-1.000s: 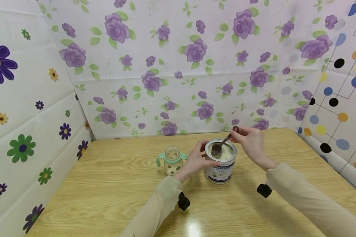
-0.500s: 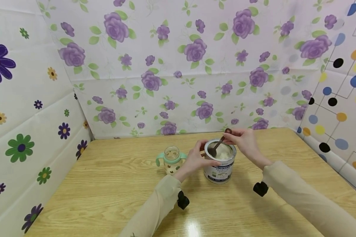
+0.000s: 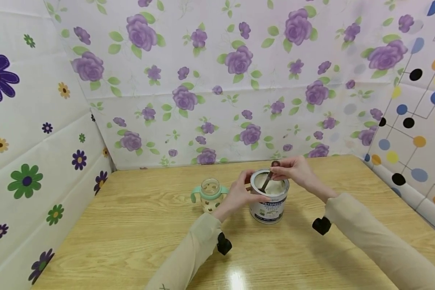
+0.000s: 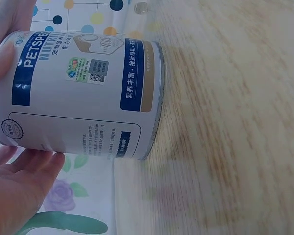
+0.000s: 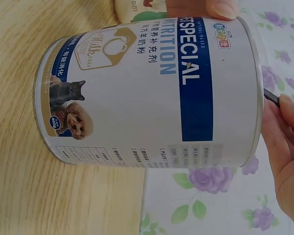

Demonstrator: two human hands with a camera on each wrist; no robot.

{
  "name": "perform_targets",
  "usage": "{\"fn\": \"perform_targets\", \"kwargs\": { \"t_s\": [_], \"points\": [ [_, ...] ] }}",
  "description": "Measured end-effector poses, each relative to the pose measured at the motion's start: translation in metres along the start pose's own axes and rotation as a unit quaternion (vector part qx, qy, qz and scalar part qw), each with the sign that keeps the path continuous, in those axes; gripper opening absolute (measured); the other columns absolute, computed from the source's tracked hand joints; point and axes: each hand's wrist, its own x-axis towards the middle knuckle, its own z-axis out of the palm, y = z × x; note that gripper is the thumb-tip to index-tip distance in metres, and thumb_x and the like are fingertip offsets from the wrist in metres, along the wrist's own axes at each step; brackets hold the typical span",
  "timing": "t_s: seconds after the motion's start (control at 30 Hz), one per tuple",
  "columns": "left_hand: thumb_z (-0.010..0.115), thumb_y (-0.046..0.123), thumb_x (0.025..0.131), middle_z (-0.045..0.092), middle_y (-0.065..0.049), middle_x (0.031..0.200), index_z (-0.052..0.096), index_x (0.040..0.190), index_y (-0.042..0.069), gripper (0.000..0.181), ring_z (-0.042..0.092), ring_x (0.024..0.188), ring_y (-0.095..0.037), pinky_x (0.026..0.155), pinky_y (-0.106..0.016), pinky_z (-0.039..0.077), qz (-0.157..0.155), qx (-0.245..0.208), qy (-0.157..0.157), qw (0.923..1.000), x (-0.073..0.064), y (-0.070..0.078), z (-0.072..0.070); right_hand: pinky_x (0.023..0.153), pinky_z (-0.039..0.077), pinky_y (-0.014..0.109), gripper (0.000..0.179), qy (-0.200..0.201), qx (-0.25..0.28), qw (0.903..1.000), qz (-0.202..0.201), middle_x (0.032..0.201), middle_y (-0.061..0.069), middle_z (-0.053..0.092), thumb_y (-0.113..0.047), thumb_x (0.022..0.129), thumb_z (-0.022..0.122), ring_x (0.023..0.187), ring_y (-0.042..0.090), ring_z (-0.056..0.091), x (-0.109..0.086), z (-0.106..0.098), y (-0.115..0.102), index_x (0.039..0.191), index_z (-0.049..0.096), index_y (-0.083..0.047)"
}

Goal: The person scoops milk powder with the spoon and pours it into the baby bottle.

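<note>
An open white-and-blue can (image 3: pixel 267 210) of pet milk powder stands upright on the table, with pale powder (image 3: pixel 275 187) visible inside. My left hand (image 3: pixel 238 197) grips the can around its upper side, thumb at the front; the left wrist view shows the can's label (image 4: pixel 83 93) between thumb and fingers. With its fingertips my right hand (image 3: pixel 297 171) pinches the handle of a dark brown spoon (image 3: pixel 269 177) over the rim. The spoon's bowl is down in the can, hidden by the rim and powder. In the right wrist view only a bit of the handle (image 5: pixel 271 97) shows.
Just left of the can stands a lidless baby bottle (image 3: pixel 210 197) with mint-green handles, partly behind my left wrist. The wooden table (image 3: pixel 137 233) meets a floral cloth wall (image 3: pixel 217 92) at the back, with patterned sheets on both sides.
My right hand has shifted slightly left, and the spoon has tipped steeper. Its bowl, in view a second ago, has sunk deeper into the can. My left hand keeps its grip.
</note>
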Motion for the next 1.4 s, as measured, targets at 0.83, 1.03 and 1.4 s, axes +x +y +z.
{"fn": "perform_targets", "kwargs": {
  "t_s": [0.83,1.03,1.4],
  "points": [
    [0.083,0.022,0.065,0.049,-0.001,0.119,0.039,0.128,0.013,0.077,0.047,0.108,-0.016,0.087,-0.028,0.040,0.013,0.007,-0.007,0.9999,0.001,0.001,-0.001,0.069,0.048,0.045,0.032,-0.041,0.036,0.9973,0.050,0.081,0.025,0.063,-0.007,0.086,0.063,0.074,0.036,0.062,-0.002,-0.014,0.006,0.101,0.056,0.021],
    [0.083,0.021,0.065,0.049,-0.002,0.119,0.038,0.129,0.013,0.078,0.047,0.109,-0.018,0.088,-0.028,0.040,0.008,0.001,-0.005,1.0000,0.000,0.002,-0.002,0.068,0.049,0.042,0.028,-0.020,0.040,0.9982,0.041,0.080,0.024,0.063,-0.006,0.083,0.065,0.072,0.032,0.064,-0.004,-0.012,0.010,0.097,0.060,0.018],
    [0.083,0.020,0.065,0.049,-0.005,0.120,0.038,0.129,0.010,0.079,0.047,0.109,-0.021,0.089,-0.032,0.039,0.016,-0.004,-0.006,0.9999,0.000,0.003,-0.001,0.067,0.050,0.042,0.029,0.016,0.055,0.9971,0.050,0.081,0.023,0.064,-0.007,0.081,0.068,0.071,0.030,0.064,-0.006,-0.009,0.011,0.098,0.061,0.016]
  ]
}}
